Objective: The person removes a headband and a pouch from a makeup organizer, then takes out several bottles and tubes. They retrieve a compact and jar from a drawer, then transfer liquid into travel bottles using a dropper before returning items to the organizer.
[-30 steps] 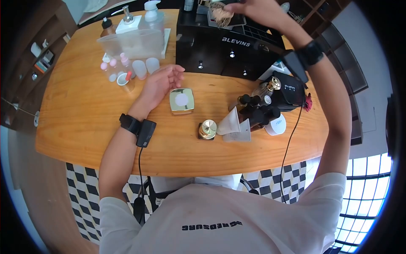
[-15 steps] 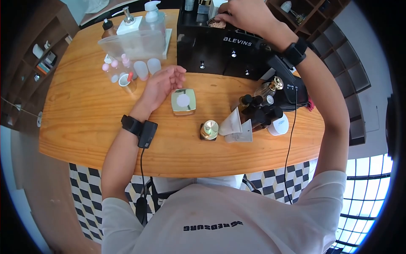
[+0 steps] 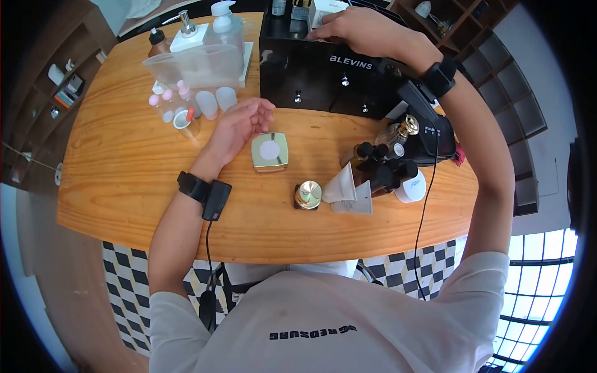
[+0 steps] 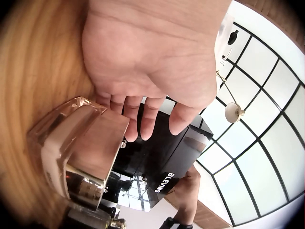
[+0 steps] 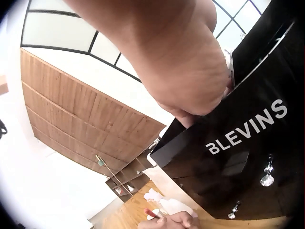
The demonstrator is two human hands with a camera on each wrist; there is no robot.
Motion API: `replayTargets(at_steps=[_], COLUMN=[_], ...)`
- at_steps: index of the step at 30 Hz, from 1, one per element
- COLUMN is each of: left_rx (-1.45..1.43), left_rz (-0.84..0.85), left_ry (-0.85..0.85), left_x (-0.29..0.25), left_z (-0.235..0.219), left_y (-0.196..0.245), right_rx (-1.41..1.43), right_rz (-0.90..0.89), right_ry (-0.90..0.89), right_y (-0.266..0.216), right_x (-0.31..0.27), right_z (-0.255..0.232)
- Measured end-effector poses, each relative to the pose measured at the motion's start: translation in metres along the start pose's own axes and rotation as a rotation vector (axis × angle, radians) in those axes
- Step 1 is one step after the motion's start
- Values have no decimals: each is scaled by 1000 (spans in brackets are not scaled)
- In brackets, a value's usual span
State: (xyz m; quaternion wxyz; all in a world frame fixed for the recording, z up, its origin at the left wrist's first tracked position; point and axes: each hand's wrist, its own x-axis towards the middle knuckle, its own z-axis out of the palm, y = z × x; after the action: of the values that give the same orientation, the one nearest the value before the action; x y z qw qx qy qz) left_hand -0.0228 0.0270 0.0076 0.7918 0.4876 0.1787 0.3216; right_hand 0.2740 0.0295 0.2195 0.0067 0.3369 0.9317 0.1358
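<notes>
My left hand [image 3: 237,129] rests on the table, fingers loosely bent and holding nothing. Just beside it is a square gold-lidded jar [image 3: 270,163]; in the left wrist view the hand [image 4: 152,57] hangs over the jar [image 4: 93,148]. Up at the black BLEVINS case [image 3: 305,68], my right hand [image 3: 373,34] reaches over the front rim, beside a white box [image 3: 324,9]. The right wrist view shows the hand [image 5: 190,76] at the rim of the case [image 5: 195,157]. Its fingertips are down inside, hidden, so whatever they touch cannot be told.
Left of the case stand a frosted holder [image 3: 193,67], pump bottles, small pink-capped bottles [image 3: 168,94] and a cup [image 3: 185,124]. Nearer the front are a gold-capped bottle [image 3: 308,195], white tubes [image 3: 340,186], dark bottles and a white round jar [image 3: 410,188]. A cable crosses the right side.
My right hand has come down into the case top with the beige, twiggy-looking item it held above; that item is now out of sight. The left hand has hardly moved.
</notes>
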Motion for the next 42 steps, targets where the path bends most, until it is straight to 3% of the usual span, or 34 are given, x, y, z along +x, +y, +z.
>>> replayTargets(at_steps=[7, 12, 15, 19, 21, 22, 24, 25, 27, 28, 30, 32, 33, 35, 40, 42], left_rx=[3, 23, 31, 63, 148, 149, 284, 287, 388, 396, 403, 456, 501, 543, 686, 593], left_rz=[1, 10, -1, -18, -54, -54, 4, 5, 7, 9, -51, 1, 57, 107, 142, 172], left_ry=[-6, -11, -34, -39, -28, -24, -119, -120, -150, -149, -93, -46, 12, 39, 80, 109], left_x=[-1, 1, 0, -1, -3, -3, -2, -2, -6, -9, -14, -13, -13, -10, -9, -8], left_z=[1, -1, -3, -2, 4, 4, 4, 5, 9, 12, 16, 20, 23, 26, 35, 36], left_y=[1, -1, -1, -1, 2, 1, 1, 1, 1, 1, -1, -11, -18, -27, -27, -29], right_rx=[9, -21, -88, 36, 99, 102, 191, 189, 210, 209, 284, 301, 305, 489, 507, 504], right_rz=[66, 136, 72, 168, 109, 106, 307, 307, 468, 467, 712, 928, 917, 1149, 1126, 1272], right_ry=[-187, -43, 55, 124, 415, 417, 403, 406, 547, 556, 660, 774, 767, 1121, 1216, 1144], right_y=[3, 2, -4, -38, -46, -54, -76, -86, -102, -105, -104, -102, -98, -91, -89, -99], right_x=[5, -2, -3, -11, -22, -32, -61, -74, -99, -115, -150, -186, -204, -236, -262, -249], right_z=[0, 17, 19, -18, -23, -23, -23, -24, -22, -18, -1, 18, 31, 60, 93, 91])
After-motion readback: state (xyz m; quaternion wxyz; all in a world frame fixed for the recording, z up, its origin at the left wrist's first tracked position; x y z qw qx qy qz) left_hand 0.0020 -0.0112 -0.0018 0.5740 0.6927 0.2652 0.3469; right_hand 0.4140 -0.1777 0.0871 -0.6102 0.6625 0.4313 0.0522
